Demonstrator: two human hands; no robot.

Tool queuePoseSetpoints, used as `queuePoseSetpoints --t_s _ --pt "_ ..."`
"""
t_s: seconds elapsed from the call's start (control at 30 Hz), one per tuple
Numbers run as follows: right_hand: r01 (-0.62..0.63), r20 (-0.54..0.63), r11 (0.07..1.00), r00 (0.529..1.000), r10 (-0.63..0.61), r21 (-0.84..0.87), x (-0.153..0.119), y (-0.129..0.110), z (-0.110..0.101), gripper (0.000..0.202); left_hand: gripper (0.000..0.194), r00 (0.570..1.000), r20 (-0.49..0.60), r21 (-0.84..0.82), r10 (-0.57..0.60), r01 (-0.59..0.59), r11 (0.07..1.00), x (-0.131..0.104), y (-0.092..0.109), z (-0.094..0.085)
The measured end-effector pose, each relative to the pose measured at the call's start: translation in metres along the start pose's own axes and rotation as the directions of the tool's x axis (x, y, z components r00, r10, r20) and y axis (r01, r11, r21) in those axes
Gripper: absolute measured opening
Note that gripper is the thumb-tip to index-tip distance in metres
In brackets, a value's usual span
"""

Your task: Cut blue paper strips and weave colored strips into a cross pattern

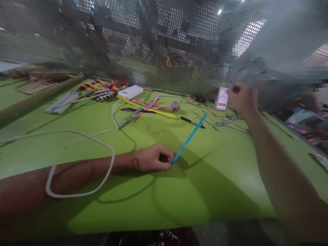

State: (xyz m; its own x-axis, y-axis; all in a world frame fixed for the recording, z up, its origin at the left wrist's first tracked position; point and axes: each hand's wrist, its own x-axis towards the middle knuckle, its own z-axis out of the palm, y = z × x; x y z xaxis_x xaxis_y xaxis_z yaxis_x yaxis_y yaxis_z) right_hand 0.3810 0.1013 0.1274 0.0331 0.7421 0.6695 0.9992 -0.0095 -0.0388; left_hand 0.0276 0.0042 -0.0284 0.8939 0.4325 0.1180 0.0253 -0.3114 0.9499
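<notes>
My left hand [156,157] is low over the green table, its fingertips pinched on the lower end of a flat blue strip [189,138]. The strip slants up and to the right, straight and narrow. My right hand [243,97] is raised at the right with its fingers closed. A faint thin line shows at its fingertips, too blurred to name. Behind that hand stands a phone [222,98] with a lit screen, leaning near the mesh. A black pen [192,122] lies just beyond the blue strip.
A white cable [112,153] loops across my left forearm to a white power bank [130,92]. Coloured strips [148,108] lie crossed near a small wound ball [175,106]. Woven pieces [98,89] and a long pole [43,97] are at left. Perforated mesh [153,68] borders the back.
</notes>
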Motion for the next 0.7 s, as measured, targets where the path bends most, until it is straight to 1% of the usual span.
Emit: queuePoseSetpoints --t_s 0.1,0.27,0.33,0.43,0.47,0.5,0.53,0.57,0.6,0.63,0.67,0.7 --pt "-0.028 -0.017 1.0 0.999 0.028 -0.008 0.001 0.006 0.003 0.019 0.016 1.0 -0.001 0.02 0.001 -0.001 1.0 0.0 0.001 -0.001" --pt "-0.092 0.011 0.995 0.996 0.092 -0.025 0.002 0.008 0.005 0.017 0.016 1.0 -0.012 0.0 -0.023 0.023 1.0 0.0 0.001 -0.002" --pt "-0.13 0.011 0.992 0.992 0.129 0.011 0.005 0.009 0.003 0.017 0.017 1.0 0.002 -0.007 -0.004 0.004 1.0 0.001 0.001 -0.002" --pt "-0.227 -0.028 0.969 0.973 0.231 0.1 0.009 0.011 -0.001 0.016 0.016 0.997 0.061 -0.019 0.056 -0.054 0.998 0.0 0.001 -0.003" --pt "-0.252 -0.035 0.958 0.965 0.259 0.139 0.009 0.011 -0.003 0.018 0.015 0.997 0.065 -0.04 0.044 -0.041 0.998 0.0 0.002 -0.003" --pt "-0.262 -0.014 0.947 0.963 0.269 0.184 0.006 0.011 -0.004 0.02 0.015 0.998 0.056 -0.074 0.005 -0.001 0.997 -0.001 0.002 -0.004" --pt "-0.26 0.04 0.935 0.965 0.258 0.24 0.001 0.009 -0.005 0.022 0.017 0.998 0.039 -0.12 -0.05 0.054 0.991 -0.001 0.002 -0.005" --pt "-0.253 0.127 0.915 0.966 0.224 0.313 -0.006 0.006 -0.007 0.024 0.019 0.994 0.021 -0.172 -0.109 0.111 0.979 -0.001 0.003 -0.006" --pt "-0.244 0.242 0.888 0.958 0.157 0.389 -0.015 0.002 -0.008 0.023 0.022 0.987 0.002 -0.224 -0.159 0.155 0.962 -0.001 0.002 -0.006" --pt "-0.235 0.368 0.855 0.928 0.056 0.463 -0.026 -0.003 -0.01 0.021 0.024 0.98 -0.016 -0.269 -0.196 0.185 0.945 -0.001 0.002 -0.007" --pt "-0.229 0.489 0.818 0.869 -0.073 0.528 -0.038 -0.01 -0.012 0.024 0.026 0.976 -0.035 -0.305 -0.216 0.195 0.932 -0.001 0.002 -0.007" --pt "-0.226 0.578 0.781 0.791 -0.202 0.582 -0.049 -0.017 -0.014 0.03 0.027 0.973 -0.061 -0.333 -0.223 0.191 0.924 -0.001 0.001 -0.008"
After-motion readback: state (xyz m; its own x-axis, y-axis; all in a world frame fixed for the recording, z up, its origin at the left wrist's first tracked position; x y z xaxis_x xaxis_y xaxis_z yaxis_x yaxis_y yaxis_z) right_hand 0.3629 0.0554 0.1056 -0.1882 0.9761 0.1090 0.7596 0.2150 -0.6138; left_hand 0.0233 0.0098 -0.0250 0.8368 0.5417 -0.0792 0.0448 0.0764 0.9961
